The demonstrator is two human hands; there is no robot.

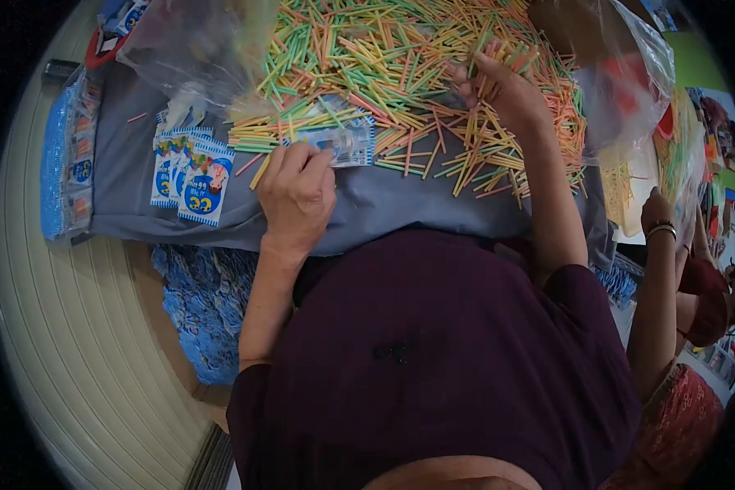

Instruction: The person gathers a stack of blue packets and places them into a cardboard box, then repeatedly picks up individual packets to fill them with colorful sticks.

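Note:
My left hand (296,189) is closed, its thumb and fingers pinching the near left edge of a small flat packet (349,147) with blue-striped ends. The packet lies at the front of a large pile of thin pastel candy sticks (367,57) in green, yellow and pink. Over the right part of the pile, my right hand (510,94) is curled round several candy sticks (510,59). A small fan of printed blue-and-white packets (204,184) lies left of my left hand.
A clear plastic bag (204,57) lies back left, and another plastic bag (629,90) back right. A blue-edged pack of packets (72,159) stands at the table's left end. On the right, a co-worker's arm (661,269) reaches beside a light basket (633,192).

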